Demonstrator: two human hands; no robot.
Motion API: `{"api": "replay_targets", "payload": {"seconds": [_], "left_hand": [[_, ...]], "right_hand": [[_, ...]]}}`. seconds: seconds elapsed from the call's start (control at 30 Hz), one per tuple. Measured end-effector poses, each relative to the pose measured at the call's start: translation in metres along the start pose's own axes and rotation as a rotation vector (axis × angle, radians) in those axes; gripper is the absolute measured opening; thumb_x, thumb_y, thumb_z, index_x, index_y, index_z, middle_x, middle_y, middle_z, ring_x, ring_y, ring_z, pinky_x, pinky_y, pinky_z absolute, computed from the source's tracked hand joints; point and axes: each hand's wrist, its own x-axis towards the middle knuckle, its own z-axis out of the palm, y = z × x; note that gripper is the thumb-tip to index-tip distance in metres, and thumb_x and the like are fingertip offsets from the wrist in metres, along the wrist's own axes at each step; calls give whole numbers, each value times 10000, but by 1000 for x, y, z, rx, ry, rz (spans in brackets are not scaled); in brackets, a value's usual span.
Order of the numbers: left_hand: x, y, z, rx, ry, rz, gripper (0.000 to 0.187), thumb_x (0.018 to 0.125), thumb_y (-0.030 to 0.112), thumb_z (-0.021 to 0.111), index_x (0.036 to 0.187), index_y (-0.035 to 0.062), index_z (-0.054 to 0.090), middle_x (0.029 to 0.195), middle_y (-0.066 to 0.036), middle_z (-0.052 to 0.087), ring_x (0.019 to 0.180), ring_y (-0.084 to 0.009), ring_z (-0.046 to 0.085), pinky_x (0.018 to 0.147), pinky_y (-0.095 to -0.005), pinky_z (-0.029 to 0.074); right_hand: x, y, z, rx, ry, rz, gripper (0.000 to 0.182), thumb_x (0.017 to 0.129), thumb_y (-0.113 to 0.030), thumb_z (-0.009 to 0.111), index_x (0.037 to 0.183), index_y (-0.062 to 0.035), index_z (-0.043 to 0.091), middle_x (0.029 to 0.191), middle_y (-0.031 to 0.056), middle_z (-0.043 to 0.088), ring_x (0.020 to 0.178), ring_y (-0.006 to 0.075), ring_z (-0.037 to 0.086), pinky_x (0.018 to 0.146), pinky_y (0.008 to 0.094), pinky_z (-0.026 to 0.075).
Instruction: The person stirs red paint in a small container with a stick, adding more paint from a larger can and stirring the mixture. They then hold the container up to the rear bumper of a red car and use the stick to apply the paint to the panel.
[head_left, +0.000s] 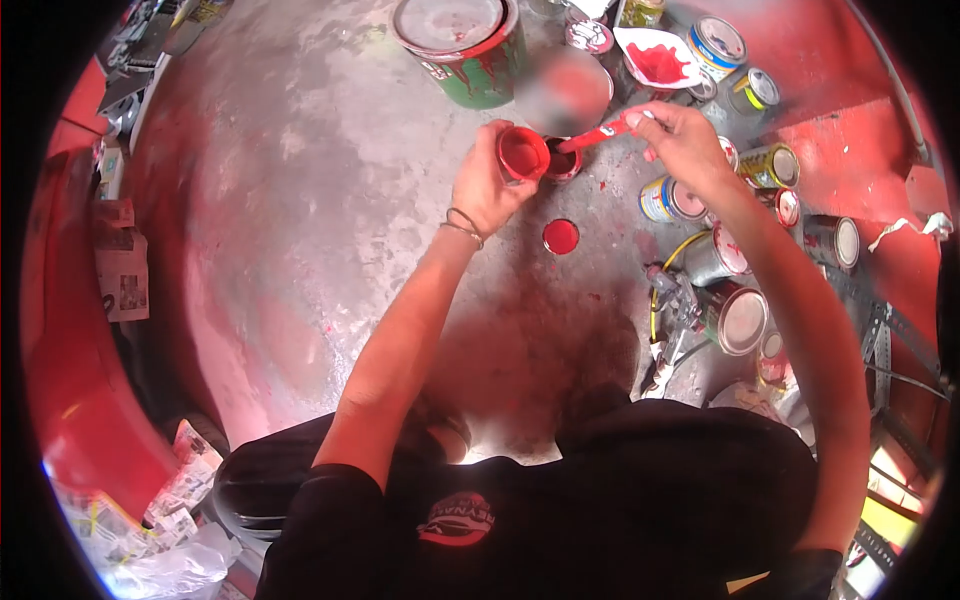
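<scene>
My left hand [487,185] is closed around a small can of red paint [522,153], tilted so that its open top faces me. Pinched in my right hand [680,140] is a red-coated stir stick [597,136]. The stick's lower end reaches to the mouth of a second small open can [566,165], which stands right beside the first one. Whether the stick touches paint inside cannot be made out. Below both cans, a round lid [561,237] covered in red paint lies on the floor.
A large green bucket [470,75] with red drips stands beyond my hands. On the right are a white paper funnel [660,60] stained red, several paint cans [740,318] and a spray gun [683,300]. A red car panel [90,400] curves along the left.
</scene>
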Motion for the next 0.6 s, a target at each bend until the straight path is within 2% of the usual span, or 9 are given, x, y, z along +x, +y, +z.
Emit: {"api": "replay_targets", "payload": {"seconds": [0.03, 0.13, 0.23, 0.33, 0.6], "left_hand": [[2, 6, -2, 38, -4, 15, 798, 829, 134, 915, 1482, 60, 462, 1338, -176, 706, 1238, -324, 735, 1020, -416, 609], [8, 13, -4, 88, -36, 67, 791, 822, 129, 913, 1473, 67, 468, 1331, -179, 709, 1225, -339, 739, 1005, -427, 619], [12, 22, -5, 78, -95, 15, 791, 811, 130, 912, 1465, 69, 472, 1329, -186, 716, 1220, -351, 741, 1003, -441, 623], [15, 20, -2, 151, -76, 33, 770, 781, 165, 911, 1429, 55, 509, 1237, -205, 756, 1146, -418, 748, 975, -479, 615], [19, 6, 1, 234, -102, 32, 778, 783, 190, 899, 1443, 72, 504, 1241, -212, 754, 1149, -444, 735, 980, -519, 608]], "right_hand": [[0, 2, -2, -7, -7, -3, 366, 1112, -352, 705, 1291, -45, 791, 1044, 24, 786, 724, 102, 634, 725, 306, 560], [-3, 3, -3, 1, 24, -34, 377, 1076, -376, 709, 1268, -66, 805, 947, 59, 779, 716, 139, 697, 760, 357, 572], [-5, 0, -5, -30, 29, -25, 384, 1082, -390, 696, 1274, -75, 804, 945, 60, 774, 722, 146, 697, 767, 367, 568], [-10, -11, -9, -61, 18, -7, 379, 1085, -394, 693, 1274, -87, 805, 948, 60, 776, 727, 149, 697, 769, 373, 566], [-13, -14, -9, -70, 17, -20, 380, 1083, -393, 702, 1286, -87, 801, 985, 71, 787, 731, 151, 697, 774, 383, 572]]}}
